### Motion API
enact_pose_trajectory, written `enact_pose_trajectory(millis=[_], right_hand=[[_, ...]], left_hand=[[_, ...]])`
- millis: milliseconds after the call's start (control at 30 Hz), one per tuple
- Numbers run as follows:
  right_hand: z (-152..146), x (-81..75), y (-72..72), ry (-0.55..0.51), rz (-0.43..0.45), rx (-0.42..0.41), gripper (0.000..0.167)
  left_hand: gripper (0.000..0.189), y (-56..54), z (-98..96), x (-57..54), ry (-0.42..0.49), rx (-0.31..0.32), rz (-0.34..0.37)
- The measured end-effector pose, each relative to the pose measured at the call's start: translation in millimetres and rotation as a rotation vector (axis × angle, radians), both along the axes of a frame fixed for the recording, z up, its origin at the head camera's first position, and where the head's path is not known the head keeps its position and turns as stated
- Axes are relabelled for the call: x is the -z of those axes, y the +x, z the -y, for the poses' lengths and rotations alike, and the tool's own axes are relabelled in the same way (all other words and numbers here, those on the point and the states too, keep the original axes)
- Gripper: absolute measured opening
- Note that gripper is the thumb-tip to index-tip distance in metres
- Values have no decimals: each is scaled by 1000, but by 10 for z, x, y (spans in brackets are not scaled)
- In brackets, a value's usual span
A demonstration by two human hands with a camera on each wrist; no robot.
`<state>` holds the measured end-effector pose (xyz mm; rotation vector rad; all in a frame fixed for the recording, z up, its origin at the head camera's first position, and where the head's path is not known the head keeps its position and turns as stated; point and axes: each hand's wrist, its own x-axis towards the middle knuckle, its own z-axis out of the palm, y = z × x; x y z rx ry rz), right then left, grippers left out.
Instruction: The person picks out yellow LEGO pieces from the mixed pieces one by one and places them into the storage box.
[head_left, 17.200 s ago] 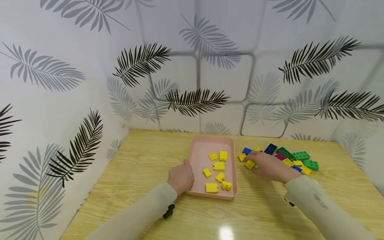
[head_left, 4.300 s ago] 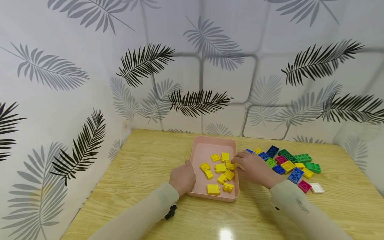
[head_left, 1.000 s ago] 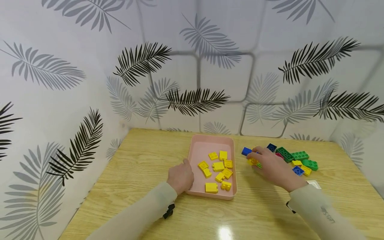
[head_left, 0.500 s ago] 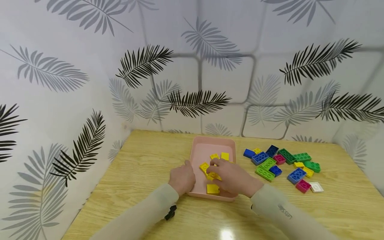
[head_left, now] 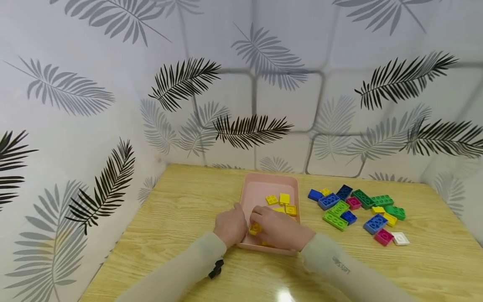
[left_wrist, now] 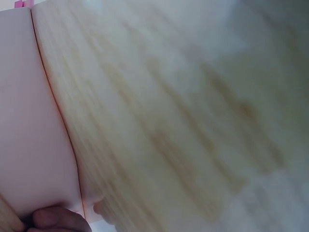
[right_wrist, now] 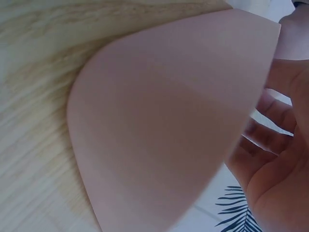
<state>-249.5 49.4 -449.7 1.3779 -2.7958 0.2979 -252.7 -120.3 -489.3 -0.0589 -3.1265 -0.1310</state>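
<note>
A shallow pink tray [head_left: 260, 184] lies on the table with yellow toy building bricks in it. My left hand [head_left: 231, 224] grips the tray's left wall close to the near corner; in the left wrist view its fingertips [left_wrist: 53, 218] bend at the pink wall. My right hand [head_left: 281, 226] reaches over the near part of the tray and pinches a yellow building brick [head_left: 254, 228] low near the left wall. It covers several of the other bricks. In the right wrist view the tray's outer wall [right_wrist: 159, 111] hides the fingertips and that brick.
Right of the tray lies a loose group of bricks: blue [head_left: 328, 201], lime [head_left: 335, 220], green [head_left: 382, 200], magenta [head_left: 383, 237], a white piece [head_left: 401, 238] and a few yellow ones [head_left: 390, 219]. A leaf-patterned curtain [head_left: 279, 96] hangs behind the wooden table [head_left: 188, 188].
From the group at the right, my right hand has carried a yellow brick into the tray and on towards its near left side. More yellow bricks lie in the tray than at first. My left hand stays put.
</note>
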Motion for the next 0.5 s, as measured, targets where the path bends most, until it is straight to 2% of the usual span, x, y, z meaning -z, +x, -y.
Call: enact_pose_trajectory(millis=[133,267,500], right_hand=[[19,63,7,-13,28,-31,10],[20,70,40,14,42,-23,14],[-3,52,36,64,10,3,18]], left_hand=[[39,1,-3,14,-6,7,0],[44,-6,-1,32,-20,12,-1],[52,2,-7,24,-38,14,-6]])
